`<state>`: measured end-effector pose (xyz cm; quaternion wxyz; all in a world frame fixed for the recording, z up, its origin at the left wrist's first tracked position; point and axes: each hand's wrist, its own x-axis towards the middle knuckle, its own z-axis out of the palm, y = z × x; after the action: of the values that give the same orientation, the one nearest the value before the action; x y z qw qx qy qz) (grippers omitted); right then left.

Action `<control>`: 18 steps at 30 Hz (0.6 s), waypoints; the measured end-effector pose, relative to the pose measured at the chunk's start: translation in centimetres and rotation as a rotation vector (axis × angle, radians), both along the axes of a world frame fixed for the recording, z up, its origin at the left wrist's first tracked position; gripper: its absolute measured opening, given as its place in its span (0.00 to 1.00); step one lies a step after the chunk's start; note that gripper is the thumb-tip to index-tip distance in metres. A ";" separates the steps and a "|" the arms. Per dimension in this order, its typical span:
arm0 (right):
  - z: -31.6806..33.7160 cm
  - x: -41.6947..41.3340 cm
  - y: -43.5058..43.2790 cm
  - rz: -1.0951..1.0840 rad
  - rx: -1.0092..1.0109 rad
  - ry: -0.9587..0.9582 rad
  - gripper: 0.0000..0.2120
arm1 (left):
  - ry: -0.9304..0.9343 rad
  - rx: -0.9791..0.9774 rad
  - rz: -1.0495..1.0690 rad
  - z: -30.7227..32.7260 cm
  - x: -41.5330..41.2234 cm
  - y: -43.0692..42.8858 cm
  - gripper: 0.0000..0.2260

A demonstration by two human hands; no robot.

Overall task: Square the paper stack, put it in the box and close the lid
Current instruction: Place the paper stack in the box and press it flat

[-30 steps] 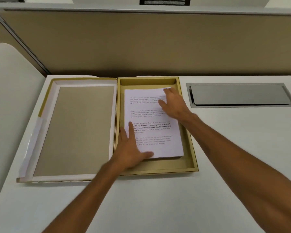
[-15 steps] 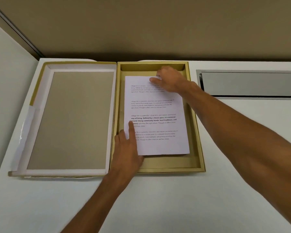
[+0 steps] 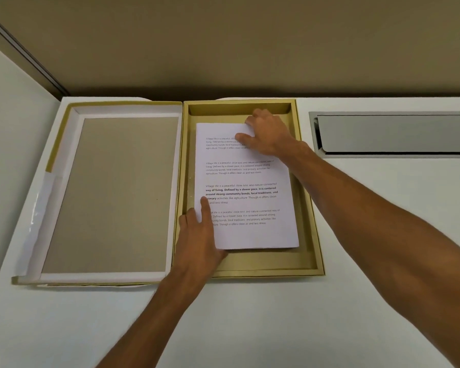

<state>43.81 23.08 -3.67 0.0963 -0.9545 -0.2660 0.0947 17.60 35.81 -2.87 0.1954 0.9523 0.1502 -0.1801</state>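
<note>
A white paper stack [image 3: 247, 179] with printed text lies flat inside the shallow tan box [image 3: 271, 272], roughly parallel to its walls, with gaps all round. My left hand [image 3: 197, 240] is at the stack's near left edge: the thumb rests on the top sheet and the fingers lie along the side. My right hand [image 3: 268, 134] holds the far right corner, fingers curled over the far edge and thumb on top. The box lid [image 3: 112, 192] lies open and flat to the left, joined along the box's left wall, its white rim and grey inner board facing up.
The box sits on a white table [image 3: 250, 328] against a tan partition [image 3: 223, 49]. A grey metal cable hatch [image 3: 396, 134] is set into the table to the right of the box. Another white surface [image 3: 11, 128] adjoins on the left.
The stack has turned from tilted to nearly parallel with the box walls. My right hand moved up to the far right corner. My left hand slid to the stack's left edge. The view moved closer.
</note>
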 end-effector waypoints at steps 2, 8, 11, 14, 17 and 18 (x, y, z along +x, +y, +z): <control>0.1 -0.1 0.0 0.006 -0.007 -0.003 0.31 | 0.000 0.018 -0.007 0.0 0.0 0.0 0.53; 0.4 -0.6 -0.4 -0.007 -0.033 -0.008 0.33 | 0.005 0.010 -0.002 0.1 -0.2 0.0 0.53; 0.6 -1.7 -1.2 -0.030 0.027 -0.028 0.35 | 0.019 0.001 -0.004 0.5 -0.1 -0.1 0.54; 1.4 -3.4 -2.1 -0.078 0.142 -0.059 0.35 | 0.028 -0.007 -0.003 1.0 -0.2 -0.2 0.55; 2.6 -6.8 -3.0 -0.167 0.289 -0.042 0.32 | 0.058 -0.069 0.021 1.8 -0.4 -0.2 0.58; 3.0 -8.4 -3.2 -0.180 0.325 -0.032 0.31 | 0.061 -0.101 0.041 2.1 -0.6 0.0 0.58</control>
<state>35.43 19.85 -0.65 0.2529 -0.9477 -0.1929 0.0263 17.00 35.79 -0.82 0.2423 0.9320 0.1661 -0.2126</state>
